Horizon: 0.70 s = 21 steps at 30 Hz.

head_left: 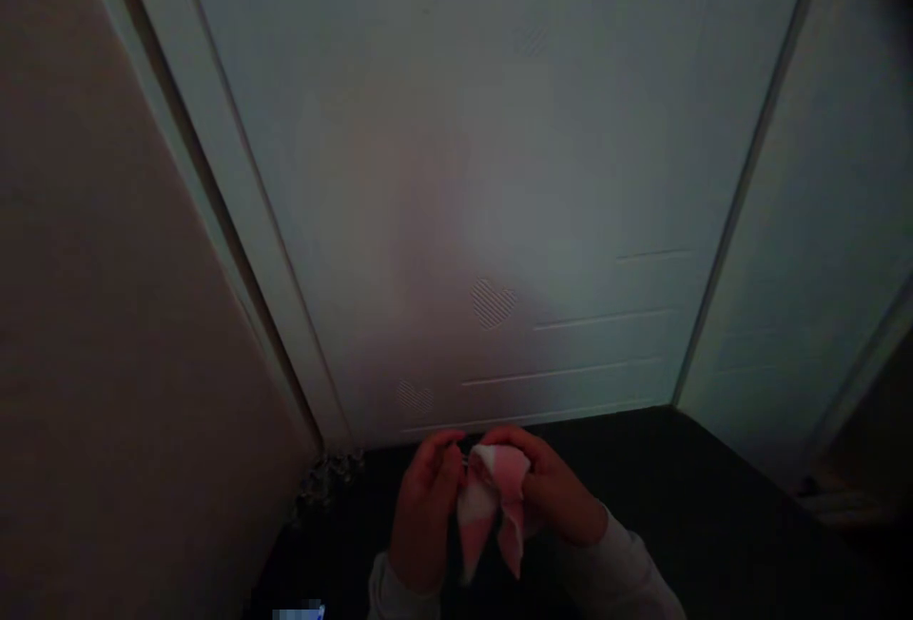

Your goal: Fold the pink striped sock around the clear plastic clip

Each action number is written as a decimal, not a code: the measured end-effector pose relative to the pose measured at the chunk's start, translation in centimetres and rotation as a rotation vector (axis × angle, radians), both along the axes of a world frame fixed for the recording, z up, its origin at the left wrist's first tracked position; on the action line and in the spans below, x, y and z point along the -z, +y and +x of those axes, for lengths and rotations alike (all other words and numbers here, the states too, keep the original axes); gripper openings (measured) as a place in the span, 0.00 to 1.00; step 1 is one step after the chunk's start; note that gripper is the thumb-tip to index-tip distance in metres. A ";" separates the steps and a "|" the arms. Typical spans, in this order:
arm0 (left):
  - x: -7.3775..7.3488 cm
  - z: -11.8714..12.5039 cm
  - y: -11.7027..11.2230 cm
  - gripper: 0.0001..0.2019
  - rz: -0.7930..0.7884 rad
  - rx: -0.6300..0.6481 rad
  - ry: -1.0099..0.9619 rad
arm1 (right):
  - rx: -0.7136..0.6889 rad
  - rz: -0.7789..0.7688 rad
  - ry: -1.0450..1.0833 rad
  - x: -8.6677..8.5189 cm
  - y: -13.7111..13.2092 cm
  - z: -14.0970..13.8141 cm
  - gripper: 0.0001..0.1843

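Note:
A small pink and white cloth piece (476,504) hangs between my hands at the bottom middle, with two pointed ends drooping down. My right hand (553,487) is closed round its right side, fingers curled over the top. My left hand (426,498) is closed in a pinch at the cloth's left edge. Something thin and light shows beside the left fingertips, too dim and small to name. I cannot tell exactly what the left fingers grip.
Beneath my hands is a dark flat surface (642,477). Behind it rises a pale panel (571,183) with heart shapes and raised lines. A brownish wall (128,316) is on the left. Small shiny clustered objects (324,482) sit at the left corner. The light is dim.

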<state>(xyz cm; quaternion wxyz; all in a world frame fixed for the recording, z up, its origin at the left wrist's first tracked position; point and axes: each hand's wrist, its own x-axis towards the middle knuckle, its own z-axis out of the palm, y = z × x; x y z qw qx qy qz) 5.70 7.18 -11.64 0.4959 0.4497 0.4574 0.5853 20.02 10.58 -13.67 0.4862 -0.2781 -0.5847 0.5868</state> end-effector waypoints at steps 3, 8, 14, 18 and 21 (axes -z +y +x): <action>0.4 0.1 0.1 0.20 -0.016 0.028 -0.030 | -0.034 0.017 -0.039 -0.3 0.0 0.5 0.23; 0.6 -0.7 -0.5 0.17 0.006 0.124 0.004 | -0.109 0.006 -0.102 -1.1 -0.9 0.7 0.25; 0.2 -1.8 -1.4 0.15 0.009 0.174 0.095 | -0.112 0.024 -0.183 -1.9 -2.2 0.3 0.19; -0.5 -2.2 -2.2 0.13 0.041 0.226 0.088 | -0.108 -0.037 -0.177 -2.1 -2.9 0.3 0.13; -0.8 -2.5 -2.6 0.12 0.055 0.278 0.076 | -0.139 -0.113 -0.156 -2.0 -3.1 0.3 0.10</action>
